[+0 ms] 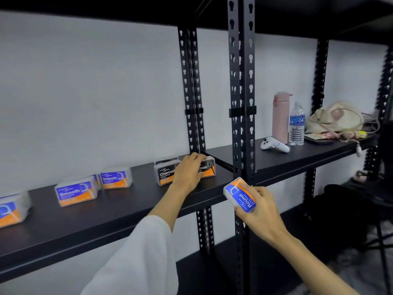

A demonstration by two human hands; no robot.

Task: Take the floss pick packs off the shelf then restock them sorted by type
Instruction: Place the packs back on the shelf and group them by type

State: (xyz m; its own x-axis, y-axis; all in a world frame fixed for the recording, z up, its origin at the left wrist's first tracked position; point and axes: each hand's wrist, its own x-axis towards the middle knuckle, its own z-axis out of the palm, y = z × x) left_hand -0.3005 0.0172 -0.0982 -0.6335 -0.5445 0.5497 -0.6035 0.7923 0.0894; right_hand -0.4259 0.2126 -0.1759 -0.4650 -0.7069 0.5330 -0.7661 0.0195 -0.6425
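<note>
**Charcoal packs touched, Round pack held**

A black shelf [119, 211] spans the frame's lower left. Smooth packs [76, 191] are lined along its left part; Charcoal packs [167, 173] sit at centre. The left hand [188, 172] is laid over the Charcoal packs, fingers curved. A Round pack [240, 194] is gripped by the right hand [260, 211] at lower centre-right, in front of the shelf's edge.

left hand [188, 170] on Charcoal pack [207, 167], right hand [260, 211] gripping Round pack [240, 195]
</note>
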